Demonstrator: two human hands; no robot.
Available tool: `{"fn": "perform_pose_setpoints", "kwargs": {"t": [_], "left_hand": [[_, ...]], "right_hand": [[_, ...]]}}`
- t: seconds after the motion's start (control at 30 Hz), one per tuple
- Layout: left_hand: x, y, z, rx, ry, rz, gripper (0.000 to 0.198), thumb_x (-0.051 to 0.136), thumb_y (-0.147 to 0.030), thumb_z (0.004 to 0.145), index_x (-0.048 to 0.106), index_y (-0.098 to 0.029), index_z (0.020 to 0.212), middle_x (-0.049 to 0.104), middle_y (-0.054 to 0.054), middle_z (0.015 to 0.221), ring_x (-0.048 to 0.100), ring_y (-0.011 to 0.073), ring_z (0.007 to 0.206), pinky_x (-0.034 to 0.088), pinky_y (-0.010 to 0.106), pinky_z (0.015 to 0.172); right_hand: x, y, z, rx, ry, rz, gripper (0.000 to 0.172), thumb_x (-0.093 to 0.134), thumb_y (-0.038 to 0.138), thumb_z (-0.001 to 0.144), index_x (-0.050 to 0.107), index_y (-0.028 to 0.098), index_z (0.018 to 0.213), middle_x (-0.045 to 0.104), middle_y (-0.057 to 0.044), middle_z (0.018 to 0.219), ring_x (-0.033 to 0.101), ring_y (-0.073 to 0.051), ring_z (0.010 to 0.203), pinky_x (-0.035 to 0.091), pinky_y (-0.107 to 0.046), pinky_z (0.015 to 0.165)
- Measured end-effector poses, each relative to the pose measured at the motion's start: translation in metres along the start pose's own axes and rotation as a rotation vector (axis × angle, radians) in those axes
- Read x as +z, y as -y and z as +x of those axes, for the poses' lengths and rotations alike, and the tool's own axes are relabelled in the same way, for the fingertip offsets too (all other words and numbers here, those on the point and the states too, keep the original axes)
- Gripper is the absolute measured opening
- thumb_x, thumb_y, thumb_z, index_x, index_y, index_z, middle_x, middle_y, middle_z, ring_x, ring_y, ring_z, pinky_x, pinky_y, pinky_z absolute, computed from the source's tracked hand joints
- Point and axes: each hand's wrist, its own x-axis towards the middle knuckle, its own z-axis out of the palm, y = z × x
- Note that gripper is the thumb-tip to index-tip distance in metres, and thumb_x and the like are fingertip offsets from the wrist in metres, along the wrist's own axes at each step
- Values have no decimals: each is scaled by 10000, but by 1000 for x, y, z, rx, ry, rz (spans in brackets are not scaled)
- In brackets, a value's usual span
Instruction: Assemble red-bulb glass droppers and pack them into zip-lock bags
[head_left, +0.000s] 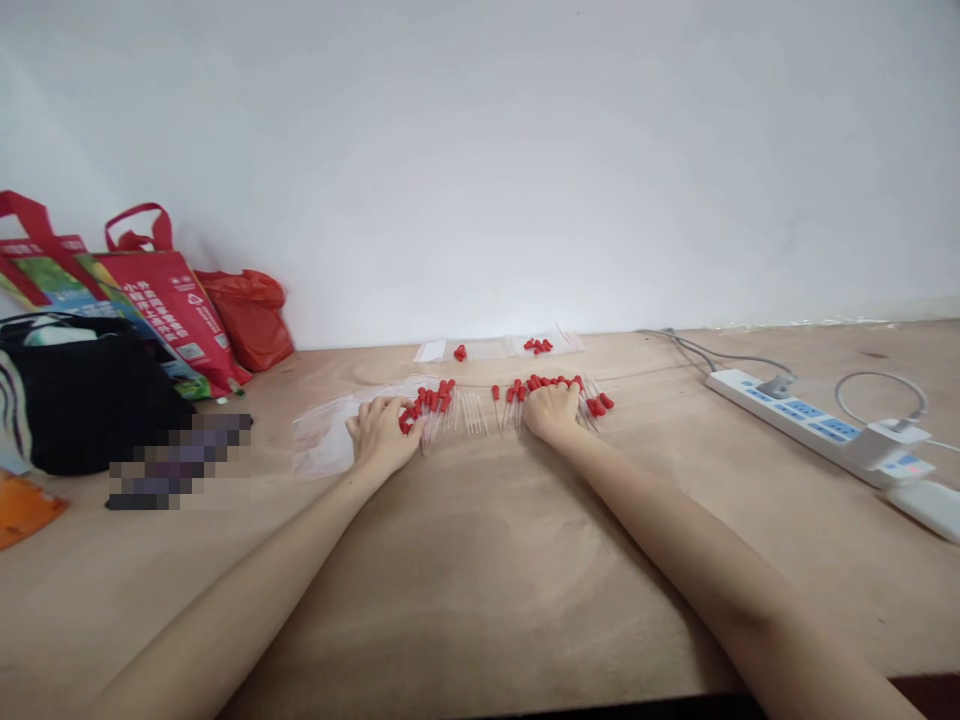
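Droppers with red bulbs and thin clear tubes lie in two clusters on the wooden table. My left hand (382, 432) is bent around the left end of the left droppers (433, 398), with red bulbs between its thumb and fingers. Part of that hand rests over a clear plastic bag (322, 438). My right hand (553, 408) is curled down on the right droppers (517, 391), and its fingertips are hidden among the bulbs. Between the hands lie several clear tubes (472, 412) without bulbs and a single dropper (496, 394).
Small clear bags (487, 349) with red bulbs lie near the wall. A white power strip (806, 415) with cables sits at right. Shopping bags (161, 300), a red plastic bag (247, 315), a black bag (97, 390) and a blurred-out dark object (184, 462) occupy the left.
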Motion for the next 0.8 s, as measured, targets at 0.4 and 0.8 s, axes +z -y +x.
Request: {"fn": "perform_pose_setpoints", "kwargs": {"t": [0.4,0.8], "left_hand": [[5,24,45,-190,281,-18,318,488,-438,710,620,-236,917,668,66,767,539,300,957,356,399,783],[16,23,55,-221,303,-180,197,550,-382,674,594,-213,766,647,-4,618,608,189,645,408,280,614]], "right_hand": [[-6,-59,-48,-267,-99,609,148,417,240,776,543,164,777,614,-58,749,542,-163,684,393,-268,615],[-32,-66,-54,-157,-161,1226,366,572,523,647,520,160,631,483,26,510,390,-77,455,315,-211,436]]}}
